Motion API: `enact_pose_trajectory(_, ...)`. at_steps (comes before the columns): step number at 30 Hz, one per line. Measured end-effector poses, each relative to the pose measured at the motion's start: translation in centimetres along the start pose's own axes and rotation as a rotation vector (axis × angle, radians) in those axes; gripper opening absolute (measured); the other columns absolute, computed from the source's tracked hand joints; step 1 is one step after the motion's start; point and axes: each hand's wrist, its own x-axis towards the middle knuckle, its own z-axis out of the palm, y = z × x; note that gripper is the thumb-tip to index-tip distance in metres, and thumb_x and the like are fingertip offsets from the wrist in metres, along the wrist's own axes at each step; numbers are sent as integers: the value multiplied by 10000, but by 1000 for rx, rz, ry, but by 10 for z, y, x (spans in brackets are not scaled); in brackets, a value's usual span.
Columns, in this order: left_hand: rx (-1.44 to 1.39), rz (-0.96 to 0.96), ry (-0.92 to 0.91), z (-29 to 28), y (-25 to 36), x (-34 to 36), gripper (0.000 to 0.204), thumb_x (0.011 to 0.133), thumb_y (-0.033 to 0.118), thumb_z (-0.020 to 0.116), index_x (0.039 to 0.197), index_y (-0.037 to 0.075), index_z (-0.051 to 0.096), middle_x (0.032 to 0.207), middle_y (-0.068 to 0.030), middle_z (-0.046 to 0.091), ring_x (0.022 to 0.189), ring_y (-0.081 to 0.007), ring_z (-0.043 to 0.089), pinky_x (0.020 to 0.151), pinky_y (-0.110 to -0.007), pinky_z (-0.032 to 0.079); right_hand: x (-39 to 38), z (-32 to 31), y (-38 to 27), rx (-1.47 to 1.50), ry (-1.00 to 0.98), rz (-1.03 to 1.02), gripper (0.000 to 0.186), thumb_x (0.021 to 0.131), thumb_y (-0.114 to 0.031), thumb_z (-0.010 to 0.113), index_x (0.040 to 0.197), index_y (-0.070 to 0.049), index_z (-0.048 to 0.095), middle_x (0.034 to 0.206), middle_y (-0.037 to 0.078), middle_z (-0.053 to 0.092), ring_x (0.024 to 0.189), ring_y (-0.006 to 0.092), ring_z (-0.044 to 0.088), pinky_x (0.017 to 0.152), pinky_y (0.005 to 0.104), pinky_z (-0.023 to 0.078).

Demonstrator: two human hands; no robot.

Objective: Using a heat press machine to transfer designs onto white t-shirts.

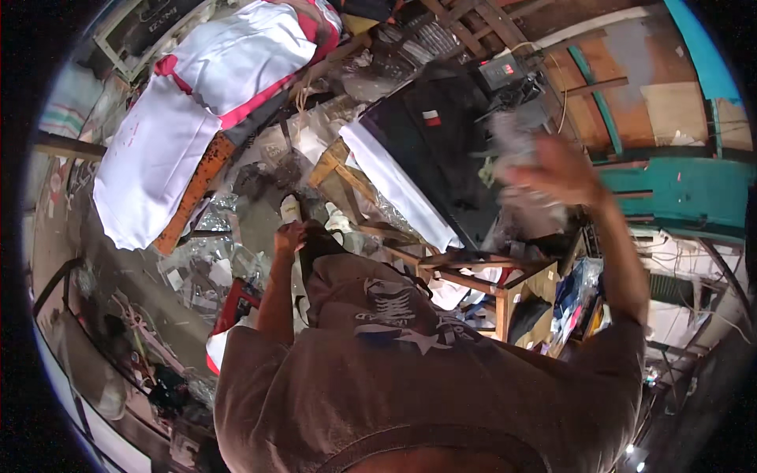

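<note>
Right hand (pixel 556 169): raised over the right side of the bench (pixel 422 146); blurred. Fingers spread in part; whether they grasp or have released anything cannot be told.

Pale, translucent item (pixel 512 135): above the bench, just beyond the right fingers; contact unclear, kind lost to blur.

Left hand (pixel 290 236): low, beside the left thigh, away from the bench. Fingers curled, with nothing visible in them; clenched or slack, cannot tell. Probably kept aside to leave the right arm room.

Bench: black top, set slantwise ahead of the wearer, with one small red-and-white patch (pixel 430 117). White cloth (pixel 402 185) along the near-left edge, perhaps to cover it.

Grey box (pixel 498 69), red display: at the far right corner, presumably to stay within reach.

White-and-pink fabric (pixel 236 67): draped over a rust-orange board (pixel 193 193) at left, likely to lie off the floor (pixel 102 248).

Room: clear plastic scraps (pixel 209 280) strewn on the floor; open wooden frame (pixel 502 311) nearest the body; teal planks (pixel 698 189) along the right wall.
</note>
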Motion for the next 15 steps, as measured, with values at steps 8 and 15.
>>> enact_pose_trajectory(8,100,-41,23,-133,-81,-80,312,947,363,561,1122,104,570,882,-69,688,668,-208,645,557,-312,500,41,86,37,29,-53,5,420,871,-375,682,1016,14,618,932,188,675,834,308,668,730,410,510)
enact_pose_trajectory(15,71,-429,623,-279,-229,-337,363,946,452,557,1080,115,563,846,-46,659,671,-164,612,545,-280,464,-112,-24,100,-658,671,361,511,979,-178,429,1475,-92,347,1438,151,430,1224,308,500,1033,425,386)
